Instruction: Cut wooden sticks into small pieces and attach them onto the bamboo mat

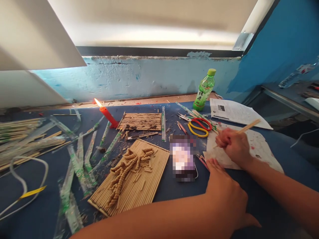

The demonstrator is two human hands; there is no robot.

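Observation:
In my right hand (pixel 235 146) is a pale wooden chopstick (pixel 249 126), gripped in closed fingers. It slants, with its lower end near the stained white paper (pixel 264 149) on the table. My left hand (pixel 224 192) lies open, fingers stretched toward the paper's near left edge and thumb apart. Close to its fingertips is a thin reddish pen-like tool (pixel 202 160). A phone with a blurred screen (pixel 183 157) lies left of that. Further left, a mat of joined sticks (pixel 157 172) carries a tree-like shape of short stick pieces (pixel 122 179).
A lit red candle (pixel 107 114) stands tilted beside a smaller scorched stick panel (pixel 143 121). Red-and-yellow scissors (pixel 199 127), a green tea bottle (pixel 204 89) and printed sheets (pixel 236 113) are at the back right. Plastic chopstick wrappers (pixel 79 166) and a white cable (pixel 46 169) spread leftward.

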